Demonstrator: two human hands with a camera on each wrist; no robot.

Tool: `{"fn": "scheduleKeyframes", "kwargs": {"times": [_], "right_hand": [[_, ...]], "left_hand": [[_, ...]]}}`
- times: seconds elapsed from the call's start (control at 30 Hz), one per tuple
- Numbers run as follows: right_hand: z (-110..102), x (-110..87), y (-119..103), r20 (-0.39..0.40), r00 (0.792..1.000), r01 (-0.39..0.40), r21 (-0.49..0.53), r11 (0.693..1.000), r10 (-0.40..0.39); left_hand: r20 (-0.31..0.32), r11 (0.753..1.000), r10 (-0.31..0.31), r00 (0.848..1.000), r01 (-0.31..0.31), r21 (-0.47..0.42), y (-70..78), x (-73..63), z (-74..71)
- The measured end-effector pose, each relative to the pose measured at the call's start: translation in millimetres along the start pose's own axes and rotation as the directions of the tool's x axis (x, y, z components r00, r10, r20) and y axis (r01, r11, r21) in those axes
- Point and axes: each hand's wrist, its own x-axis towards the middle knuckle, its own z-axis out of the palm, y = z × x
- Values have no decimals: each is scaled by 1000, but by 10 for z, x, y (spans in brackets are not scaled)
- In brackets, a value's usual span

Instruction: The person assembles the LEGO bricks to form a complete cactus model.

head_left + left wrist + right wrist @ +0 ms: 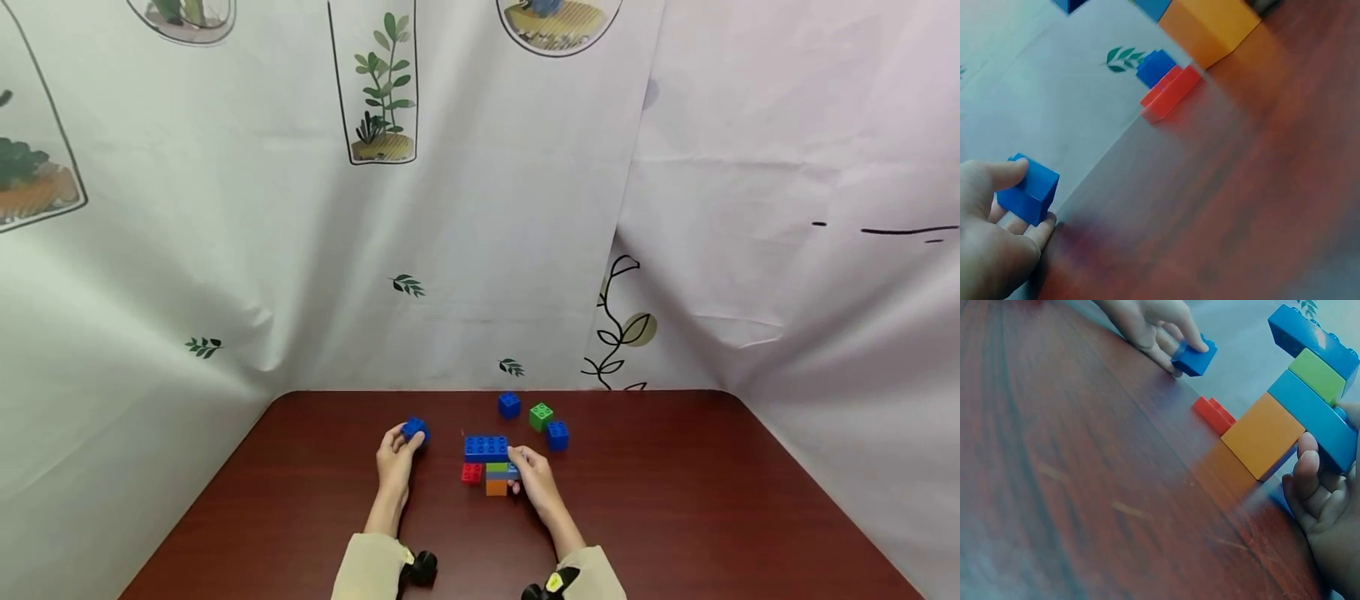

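My left hand (394, 465) pinches a small blue building brick (415, 429) between thumb and fingers, left of a stack; the left wrist view shows the same blue brick (1034, 187) up close. With my right hand (536, 478) I grip the stack from its right side. At its bottom is an orange brick (1264, 437), then a lighter blue brick (1316, 419), a green brick (1319, 374) and a long blue brick (486, 450) on top, overhanging to the left. A low red brick (471, 473) lies on the table just left of the stack.
Behind the stack, toward the far right, stand a blue brick (509, 406), a green brick (541, 417) and another blue brick (557, 436). The dark red-brown table (300, 500) ends at a pale curtain (480, 208) printed with plants.
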Motion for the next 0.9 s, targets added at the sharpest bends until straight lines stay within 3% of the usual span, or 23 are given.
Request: {"fn": "scheduleKeyframes", "kwargs": {"times": [0.23, 0.5, 0.73, 0.9], "right_hand": [[-13, -8, -35, -7, 1000, 13, -1, 1000, -13], [-29, 48, 106, -16, 1000, -4, 18, 1000, 4], [-35, 162, 313, -39, 999, -6, 2, 1000, 6], [-12, 164, 326, -33, 999, -5, -9, 1000, 5]], "left_hand": [[139, 986, 31, 990, -7, -169, 65, -105, 53], [234, 971, 56, 971, 1, -238, 273, -156, 132], [373, 967, 58, 926, 41, -252, 372, -225, 166], [427, 971, 50, 903, 55, -231, 424, -267, 154]]}}
